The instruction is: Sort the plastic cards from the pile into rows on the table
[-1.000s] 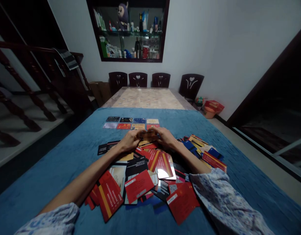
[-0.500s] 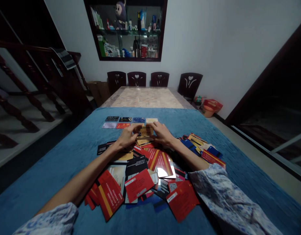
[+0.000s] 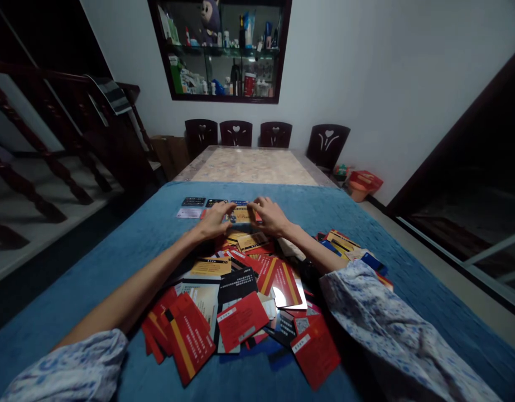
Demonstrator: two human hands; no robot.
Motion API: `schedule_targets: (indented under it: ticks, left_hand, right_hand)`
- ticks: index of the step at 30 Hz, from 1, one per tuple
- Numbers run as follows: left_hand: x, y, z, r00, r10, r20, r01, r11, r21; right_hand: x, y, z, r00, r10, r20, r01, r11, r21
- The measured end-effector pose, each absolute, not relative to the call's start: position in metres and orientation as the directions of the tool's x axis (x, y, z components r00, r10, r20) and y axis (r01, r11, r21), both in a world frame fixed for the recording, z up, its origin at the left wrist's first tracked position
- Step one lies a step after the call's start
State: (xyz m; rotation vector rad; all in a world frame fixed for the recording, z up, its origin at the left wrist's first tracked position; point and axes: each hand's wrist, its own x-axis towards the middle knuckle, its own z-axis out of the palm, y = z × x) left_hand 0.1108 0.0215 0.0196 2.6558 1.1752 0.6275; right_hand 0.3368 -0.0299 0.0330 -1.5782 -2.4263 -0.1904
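Between my two hands is a gold card (image 3: 241, 215), held by its left and right edges. My left hand (image 3: 216, 220) pinches the left side, and my right hand (image 3: 269, 216) grips the right side. Just beyond and to the left lie laid-out cards: a black card (image 3: 193, 201), another black card (image 3: 215, 202), a blue card (image 3: 239, 202) and a pale card (image 3: 190, 213). Parts of these rows are hidden behind my fingers. Nearer me spreads a loose heap of cards, with a red card (image 3: 242, 321), a black card (image 3: 237, 286) and a yellow card (image 3: 210, 266) on top.
A second heap of cards (image 3: 343, 242) lies right of my right forearm. Blue cloth (image 3: 94, 290) covers the near table; the bare marbled tabletop (image 3: 261, 164) extends beyond. Several dark chairs (image 3: 276, 134) stand at the far end, below a wall cabinet (image 3: 224, 100).
Both hands have moved forward, away from the heap, carrying the gold card up to the laid-out rows. More yellow cards in the heap now show. The view has shifted slightly.
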Motion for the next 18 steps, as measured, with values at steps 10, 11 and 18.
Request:
schedule_targets:
  ticks: [10,11,18]
  left_hand:
    - [0.119,0.046,0.019,0.584,0.787,0.199,0.762,-0.616,0.2]
    - [0.12,0.049,0.018,0.584,0.789,0.191,0.765,-0.614,0.194]
    - [0.121,0.06,0.011,0.597,0.792,0.127,0.766,-0.61,0.203]
  right_hand:
    - [0.329,0.0,0.026,-0.344,0.926,0.152,0.937,0.35,-0.014]
    - [0.328,0.002,0.025,-0.343,0.928,0.143,0.937,0.348,-0.011]
    - [0.329,0.012,0.017,-0.328,0.939,0.106,0.943,0.331,-0.014]
